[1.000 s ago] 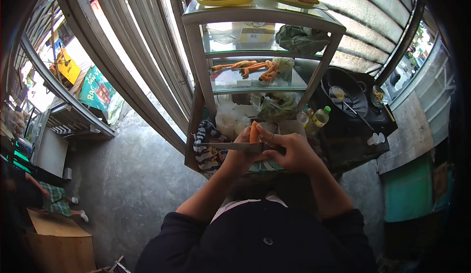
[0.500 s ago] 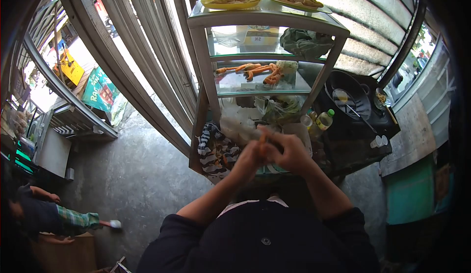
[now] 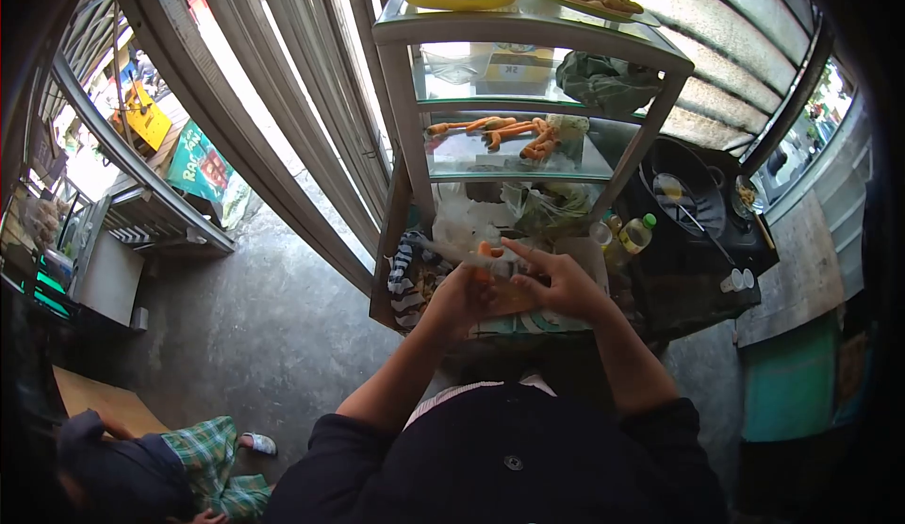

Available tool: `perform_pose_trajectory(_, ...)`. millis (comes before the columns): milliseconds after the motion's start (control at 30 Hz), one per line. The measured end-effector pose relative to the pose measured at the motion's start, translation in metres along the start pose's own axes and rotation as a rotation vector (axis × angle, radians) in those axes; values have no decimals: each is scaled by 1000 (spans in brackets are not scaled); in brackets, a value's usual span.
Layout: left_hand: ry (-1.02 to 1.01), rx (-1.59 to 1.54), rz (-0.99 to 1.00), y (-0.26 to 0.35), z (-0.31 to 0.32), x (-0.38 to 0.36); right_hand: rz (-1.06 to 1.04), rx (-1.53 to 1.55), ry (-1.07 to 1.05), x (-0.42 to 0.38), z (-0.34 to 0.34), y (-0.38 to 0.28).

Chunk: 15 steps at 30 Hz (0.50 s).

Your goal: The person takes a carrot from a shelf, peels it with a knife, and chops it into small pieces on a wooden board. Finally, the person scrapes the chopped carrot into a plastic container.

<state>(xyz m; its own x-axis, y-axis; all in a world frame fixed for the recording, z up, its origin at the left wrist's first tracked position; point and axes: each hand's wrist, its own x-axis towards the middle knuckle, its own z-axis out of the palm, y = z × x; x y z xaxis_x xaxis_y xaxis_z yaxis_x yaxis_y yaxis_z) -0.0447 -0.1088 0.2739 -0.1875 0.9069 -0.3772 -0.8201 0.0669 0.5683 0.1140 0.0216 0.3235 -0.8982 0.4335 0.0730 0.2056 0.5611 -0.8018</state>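
Note:
Over the work surface in front of me, my left hand (image 3: 454,300) is closed around an orange carrot (image 3: 485,249), whose tip pokes up above the fingers. My right hand (image 3: 564,286) grips what looks like a knife (image 3: 452,253); its pale, slightly blurred blade points left across the carrot. The index finger stretches along the tool, and its handle is mostly hidden. Below both hands lies a wooden cutting board (image 3: 514,300), partly covered by them. Beside my left hand, a black-and-white striped cloth (image 3: 403,274) bears orange and brown scraps.
A glass-shelved cabinet (image 3: 517,177) rises ahead, with carrots (image 3: 509,131) on a shelf and two plates of food on top, one a yellow plate (image 3: 462,4). To the right are a green-capped bottle (image 3: 637,234) and a wok (image 3: 683,185). A person (image 3: 132,467) is at lower left.
The carrot and blade, smeared before, now show more clearly, and my hands have moved slightly apart. The person at lower left has come closer, and the view has shifted a little.

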Motion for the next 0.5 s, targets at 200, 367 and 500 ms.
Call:
perform_pose_trajectory(200,-15,196,169,-8,3,-1,-34,23,-139,3,9,-20)
perform_pose_trajectory(367,-64,169,191,-12,7,4,-87,81,-125,3,7,-12)
perform_pose_trajectory(500,-88,111,190,-17,12,10,-57,28,-128,-1,-3,-6)
